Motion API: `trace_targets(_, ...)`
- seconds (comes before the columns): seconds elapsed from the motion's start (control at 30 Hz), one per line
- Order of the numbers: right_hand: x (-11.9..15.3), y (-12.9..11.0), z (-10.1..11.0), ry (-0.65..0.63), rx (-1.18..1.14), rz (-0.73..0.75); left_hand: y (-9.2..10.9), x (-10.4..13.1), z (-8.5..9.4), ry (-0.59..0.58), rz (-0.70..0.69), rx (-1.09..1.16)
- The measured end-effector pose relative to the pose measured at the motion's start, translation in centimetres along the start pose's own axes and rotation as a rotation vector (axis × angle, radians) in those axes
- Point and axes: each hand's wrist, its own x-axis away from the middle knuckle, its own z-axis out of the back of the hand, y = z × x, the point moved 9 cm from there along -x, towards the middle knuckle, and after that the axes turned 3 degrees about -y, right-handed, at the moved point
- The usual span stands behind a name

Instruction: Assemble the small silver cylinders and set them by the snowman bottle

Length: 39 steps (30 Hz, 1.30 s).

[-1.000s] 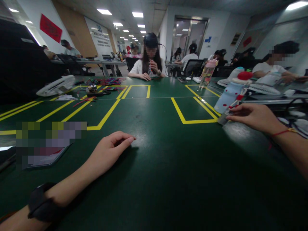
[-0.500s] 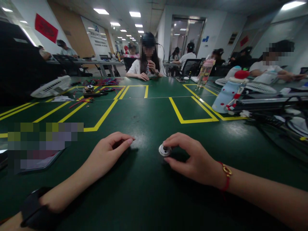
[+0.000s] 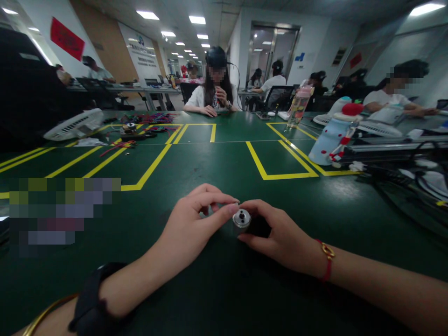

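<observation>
A small silver metal cylinder point(image 3: 241, 223) stands upright on the dark green table, with a centre hole and small dark holes in its round top. My right hand point(image 3: 280, 233) curves round it from the right, thumb low at its near side and fingers at its far side. Over the cylinder's far left edge, my left hand point(image 3: 201, 219) is closed in a pinch, its fingertips close to my right fingertips. Whatever the left pinch holds is too small to make out.
Yellow tape lines mark the green table point(image 3: 210, 163). A blue bottle point(image 3: 327, 140) and black cables point(image 3: 402, 182) lie to the right. Coloured wires point(image 3: 154, 119) and a white fan point(image 3: 75, 125) are at the back left. A person point(image 3: 215, 88) sits opposite.
My left hand has moved right, from well left of the cylinder to its top edge. My right fingertips have shifted off the top, so the centre hole now shows.
</observation>
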Motion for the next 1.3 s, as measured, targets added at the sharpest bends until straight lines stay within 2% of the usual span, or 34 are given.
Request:
trace_targets(0.1, 0.3, 0.0, 0.6, 0.010, 0.054, 0.017, -1.3, 0.4, 0.2, -0.027, 0.020, -0.057)
trace_targets(0.3, 0.8, 0.3, 0.5, 0.022, 0.116, 0.022, -2.2, 1.0, -2.7, -0.176, -0.106, -0.370)
trace_targets(0.4, 0.5, 0.3, 1.3, 0.064, 0.121, 0.024, -2.3, 1.0, -3.1, -0.208, -0.105, -0.383)
trace_targets(0.43, 0.3, 0.6, 2.4, 0.113, 0.133, 0.012, -2.4, 1.0, -2.8, -0.209, -0.085, -0.354)
trace_targets(0.5, 0.1, 2.3, 6.2, 0.266, 0.204, -0.073, -2.7, 0.9, -1.2, -0.184, -0.022, -0.278)
trace_targets(0.6, 1.1, 7.0, 14.3, 0.498, 0.465, -0.364, -3.9, 0.7, 2.3, -0.081, 0.074, -0.212)
trace_targets(0.67, 2.7, 10.4, 19.4, 0.565, 0.659, -0.577, -5.1, 0.5, 4.5, 0.009, 0.122, -0.207)
trace_targets(0.73, 4.3, 13.5, 23.2, 0.581, 0.732, -0.722, -6.7, 0.6, 5.9, 0.073, 0.216, -0.175)
trace_targets(0.8, 5.9, 16.0, 25.5, 0.565, 0.729, -0.823, -8.1, 0.7, 6.4, 0.111, 0.291, -0.140)
trace_targets(0.9, 7.2, 17.8, 26.7, 0.527, 0.713, -0.917, -8.7, 0.8, 6.1, 0.123, 0.323, -0.131)
trace_targets(1.0, 7.1, 16.6, 26.6, 0.578, 0.759, -0.934, -8.6, 0.9, 5.8, 0.126, 0.346, -0.139)
trace_targets(1.07, 5.9, 14.1, 25.3, 0.644, 0.818, -0.840, -8.5, 0.9, 5.9, 0.146, 0.344, -0.138)
trace_targets(1.1, 5.0, 12.5, 24.0, 0.662, 0.840, -0.764, -8.3, 0.8, 6.0, 0.154, 0.333, -0.137)
trace_targets(1.13, 3.9, 10.8, 22.0, 0.643, 0.838, -0.658, -8.2, 0.8, 6.0, 0.158, 0.319, -0.135)
trace_targets(1.2, 1.3, 7.3, 16.3, 0.495, 0.761, -0.394, -8.1, 0.7, 6.0, 0.159, 0.297, -0.131)
trace_targets(1.27, -0.7, 3.1, 8.7, 0.223, 0.585, -0.049, -8.2, 0.7, 6.0, 0.157, 0.299, -0.127)
trace_targets(1.3, -0.9, 1.4, 5.4, 0.121, 0.526, 0.051, -8.3, 0.7, 6.0, 0.156, 0.303, -0.127)
